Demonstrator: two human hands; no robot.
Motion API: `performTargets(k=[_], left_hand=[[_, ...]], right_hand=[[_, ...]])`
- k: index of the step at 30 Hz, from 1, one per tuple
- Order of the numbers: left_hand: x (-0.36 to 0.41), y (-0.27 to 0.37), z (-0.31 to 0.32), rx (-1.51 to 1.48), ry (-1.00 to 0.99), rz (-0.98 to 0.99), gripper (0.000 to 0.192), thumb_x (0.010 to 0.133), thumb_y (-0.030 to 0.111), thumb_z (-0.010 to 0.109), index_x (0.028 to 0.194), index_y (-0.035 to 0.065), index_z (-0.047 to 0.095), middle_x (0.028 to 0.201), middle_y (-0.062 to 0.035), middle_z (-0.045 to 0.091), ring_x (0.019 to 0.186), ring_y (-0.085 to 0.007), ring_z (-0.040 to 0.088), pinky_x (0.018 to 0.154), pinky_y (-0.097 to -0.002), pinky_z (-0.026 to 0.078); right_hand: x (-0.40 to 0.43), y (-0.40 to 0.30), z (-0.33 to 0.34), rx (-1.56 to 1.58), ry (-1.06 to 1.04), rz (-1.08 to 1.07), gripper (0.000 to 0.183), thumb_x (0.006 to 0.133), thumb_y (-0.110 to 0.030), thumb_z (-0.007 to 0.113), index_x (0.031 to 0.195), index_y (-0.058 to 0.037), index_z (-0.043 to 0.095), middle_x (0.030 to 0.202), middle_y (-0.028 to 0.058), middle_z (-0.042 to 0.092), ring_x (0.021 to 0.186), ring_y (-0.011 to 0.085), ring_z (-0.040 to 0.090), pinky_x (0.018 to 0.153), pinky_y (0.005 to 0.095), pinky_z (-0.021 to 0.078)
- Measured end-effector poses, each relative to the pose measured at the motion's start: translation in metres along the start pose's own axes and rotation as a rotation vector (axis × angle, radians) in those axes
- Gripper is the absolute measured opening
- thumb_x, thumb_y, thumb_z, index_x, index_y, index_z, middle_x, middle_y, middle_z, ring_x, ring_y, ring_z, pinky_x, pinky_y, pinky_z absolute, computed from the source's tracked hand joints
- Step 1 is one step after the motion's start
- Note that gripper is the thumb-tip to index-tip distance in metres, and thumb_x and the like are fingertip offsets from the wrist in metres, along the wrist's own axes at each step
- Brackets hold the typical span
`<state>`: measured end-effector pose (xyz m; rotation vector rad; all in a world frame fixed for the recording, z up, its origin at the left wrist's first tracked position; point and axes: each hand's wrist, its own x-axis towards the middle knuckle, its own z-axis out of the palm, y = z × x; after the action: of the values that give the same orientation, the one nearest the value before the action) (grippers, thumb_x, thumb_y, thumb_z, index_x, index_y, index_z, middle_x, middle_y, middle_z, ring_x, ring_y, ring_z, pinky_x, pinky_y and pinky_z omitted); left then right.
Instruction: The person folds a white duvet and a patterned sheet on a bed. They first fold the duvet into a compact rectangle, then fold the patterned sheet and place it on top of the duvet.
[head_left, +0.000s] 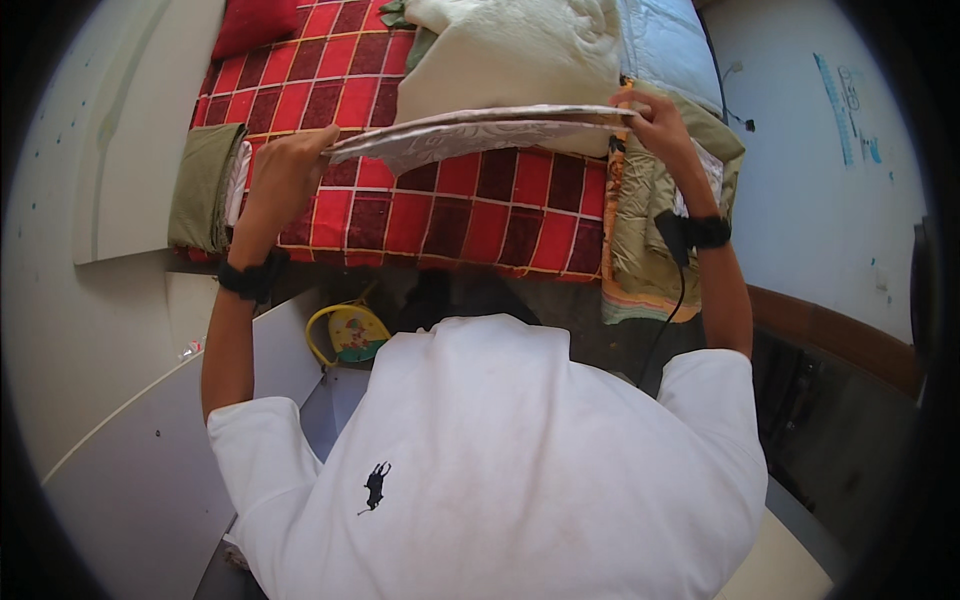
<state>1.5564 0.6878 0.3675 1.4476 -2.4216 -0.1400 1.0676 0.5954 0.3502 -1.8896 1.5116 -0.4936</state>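
A patterned, pale pinkish-grey cloth (465, 140) is stretched between my two hands, its upper edges nearly level and slightly bowed. My left hand (289, 169) grips one end of it, and my right hand (654, 127) pinches the other end. The cloth hangs above a bed cover in red and maroon checks (465, 214); how far above I cannot tell. Just left of my left hand lies a folded olive-green cloth (202, 187). Below my right hand is a pile of folded green bedding (637, 217) with an orange-patterned border.
A cream fleecy blanket (510, 60) lies across the bed's far part, beside a light blue quilt (667, 52). A red cushion (255, 26) sits at the far left. Near the bed's front edge stands a small yellow child's chair (352, 334). White panels (180, 420) rise at my left.
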Motion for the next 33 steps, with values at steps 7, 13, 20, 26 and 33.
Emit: performTargets(k=[7, 13, 20, 26, 33], left_hand=[[-0.078, 0.081, 0.074, -0.146, -0.083, -0.096, 0.031, 0.082, 0.004, 0.063, 0.112, 0.0105, 0.067, 0.072, -0.0133, 0.06, 0.066, -0.0319, 0.061, 0.061, -0.0416, 0.049], [-0.164, 0.131, 0.201, -0.31, -0.27, -0.263, 0.019, 0.077, 0.002, 0.059, 0.094, 0.0073, 0.065, 0.077, -0.017, 0.064, 0.076, -0.0349, 0.065, 0.066, -0.0448, 0.05], [-0.217, 0.14, 0.275, -0.295, -0.514, -0.331, 0.013, 0.076, 0.005, 0.058, 0.089, 0.007, 0.06, 0.079, -0.0159, 0.064, 0.078, -0.0367, 0.063, 0.066, -0.0473, 0.048], [-0.193, 0.119, 0.296, -0.393, -0.355, -0.267, 0.014, 0.074, 0.005, 0.06, 0.088, 0.0073, 0.061, 0.082, -0.0128, 0.064, 0.083, -0.0335, 0.062, 0.07, -0.0431, 0.049], [-0.147, 0.034, 0.383, -0.464, -0.417, -0.5, 0.018, 0.082, 0.013, 0.062, 0.1, 0.0117, 0.066, 0.089, -0.0151, 0.069, 0.088, -0.0368, 0.065, 0.073, -0.0453, 0.051]], right_hand=[[-0.169, 0.043, 0.052, 0.065, 0.012, 0.211, 0.033, 0.077, 0.006, 0.048, 0.102, -0.0003, 0.069, 0.088, 0.0144, 0.071, 0.075, 0.0164, 0.064, 0.067, 0.0295, 0.0495], [-0.303, 0.159, 0.189, 0.291, 0.172, 0.236, 0.034, 0.076, 0.006, 0.05, 0.103, -0.0009, 0.07, 0.088, 0.0161, 0.072, 0.074, 0.0195, 0.068, 0.071, 0.0291, 0.0517], [-0.347, 0.22, 0.26, 0.336, 0.104, 0.349, 0.032, 0.076, 0.002, 0.049, 0.1, -0.0011, 0.07, 0.084, 0.0145, 0.071, 0.072, 0.02, 0.067, 0.069, 0.0298, 0.0515], [-0.329, 0.251, 0.271, 0.295, 0.117, 0.403, 0.026, 0.079, 0.0, 0.055, 0.101, -0.003, 0.069, 0.069, 0.0076, 0.065, 0.058, 0.0135, 0.061, 0.058, 0.0282, 0.0503], [-0.218, 0.3, 0.3, 0.47, 0.092, 0.735, 0.019, 0.083, -0.005, 0.06, 0.101, -0.004, 0.067, 0.065, 0.0013, 0.059, 0.055, 0.009, 0.058, 0.048, 0.0256, 0.0477]])
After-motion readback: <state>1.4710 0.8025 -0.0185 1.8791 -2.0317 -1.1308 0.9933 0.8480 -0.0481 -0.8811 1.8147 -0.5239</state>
